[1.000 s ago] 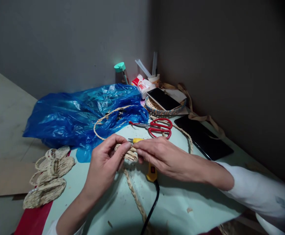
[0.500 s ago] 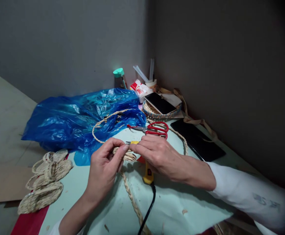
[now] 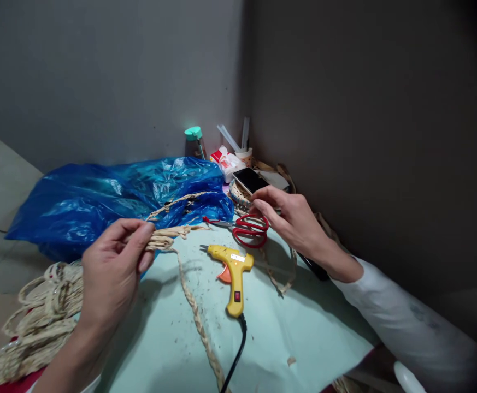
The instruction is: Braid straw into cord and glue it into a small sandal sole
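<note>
My left hand [image 3: 113, 267] pinches a small coil of braided straw cord [image 3: 165, 238] and holds it up at the left. The cord's long tail [image 3: 195, 314] runs down across the pale green table [image 3: 287, 333]. My right hand [image 3: 289, 215] reaches over the red scissors [image 3: 248, 230], fingers curled above their handles, holding nothing that I can see. A yellow glue gun [image 3: 233, 273] lies flat between my hands, its black cable trailing toward me.
A crumpled blue plastic bag [image 3: 111, 194] fills the back left. Woven straw pieces [image 3: 37, 316] are stacked at the left edge. In the corner stand a green-capped bottle [image 3: 193, 142], a cup of glue sticks [image 3: 244, 150] and a phone [image 3: 249, 180] on a basket.
My hands have parted. The left one carried the coil away to the left; the right one let go of it and moved back over the scissors, uncovering the glue gun.
</note>
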Motion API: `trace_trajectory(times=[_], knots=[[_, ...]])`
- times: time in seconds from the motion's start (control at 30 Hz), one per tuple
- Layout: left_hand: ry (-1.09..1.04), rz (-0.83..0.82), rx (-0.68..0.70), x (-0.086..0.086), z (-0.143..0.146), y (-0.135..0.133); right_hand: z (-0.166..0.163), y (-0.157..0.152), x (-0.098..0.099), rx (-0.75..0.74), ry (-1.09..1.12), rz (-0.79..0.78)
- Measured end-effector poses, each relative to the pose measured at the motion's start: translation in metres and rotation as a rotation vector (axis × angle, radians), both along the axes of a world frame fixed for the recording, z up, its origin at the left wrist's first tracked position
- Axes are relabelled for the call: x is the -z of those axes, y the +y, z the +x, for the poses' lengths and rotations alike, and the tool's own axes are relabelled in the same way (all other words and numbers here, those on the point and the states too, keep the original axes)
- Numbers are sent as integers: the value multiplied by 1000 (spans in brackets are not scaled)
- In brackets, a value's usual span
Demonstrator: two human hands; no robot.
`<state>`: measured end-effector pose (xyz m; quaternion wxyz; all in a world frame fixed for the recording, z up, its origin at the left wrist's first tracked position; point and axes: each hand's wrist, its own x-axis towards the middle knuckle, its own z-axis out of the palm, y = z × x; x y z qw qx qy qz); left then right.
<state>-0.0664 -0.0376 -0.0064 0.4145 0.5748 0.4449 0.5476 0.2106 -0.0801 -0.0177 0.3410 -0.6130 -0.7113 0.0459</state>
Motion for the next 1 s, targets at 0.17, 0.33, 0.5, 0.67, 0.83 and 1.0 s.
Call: trace_trajectory(times=[0.17,0.33,0.5,0.67,0.83,1.0], knots=[[-103,15,-11,-10,0,2,-6,6,24,-34,-322,-156],[-116,27,41,-8,2,-1,-14,20,51,-93,-416,-222],[-155,34,106,-10,1,-7,0,20,47,-109,-324,-212],[-212,-2,118,-14,0,-7,4,6,24,-172,61,-177],[-169,9,71,-12,-1,-6,-6,-19,5,-251,442,-281],[-217,24,-4,-10,2,-8,-17,-43,-7,-339,249,-352]])
